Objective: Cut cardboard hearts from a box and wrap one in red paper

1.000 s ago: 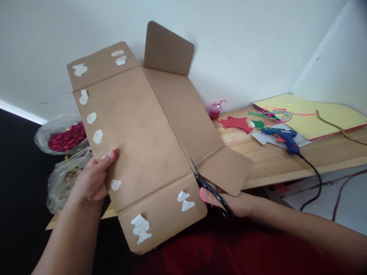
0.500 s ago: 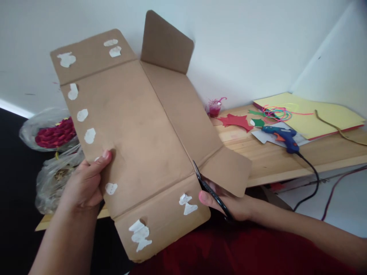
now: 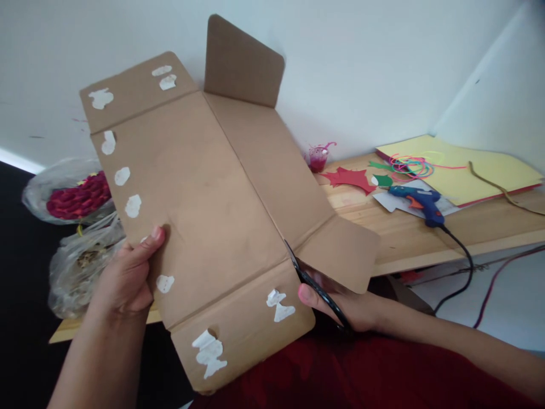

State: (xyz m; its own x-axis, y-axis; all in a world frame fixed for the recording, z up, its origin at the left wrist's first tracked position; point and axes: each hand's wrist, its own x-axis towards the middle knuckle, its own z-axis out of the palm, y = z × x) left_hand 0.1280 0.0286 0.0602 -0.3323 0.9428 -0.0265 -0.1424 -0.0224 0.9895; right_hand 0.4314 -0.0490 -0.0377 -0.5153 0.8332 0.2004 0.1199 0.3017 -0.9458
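An unfolded brown cardboard box with white torn patches along its left and lower flaps fills the middle of the view. My left hand pinches its left edge, thumb on top and fingers underneath. Black scissors are in my right hand, whose fingers are partly hidden behind the lower right flap. The blades meet the cardboard at the crease between the main panel and the right side panel, near the lower corner. One upper flap stands raised.
On the wooden table at the right lie a blue glue gun, red paper, yellow sheets and tangled coloured strings. A small cup stands behind. Plastic bags are at the left.
The scissor tips have moved slightly up and left along the crease. The lower right flap has shifted slightly right, and the cardboard's upper left corner sits a bit lower.
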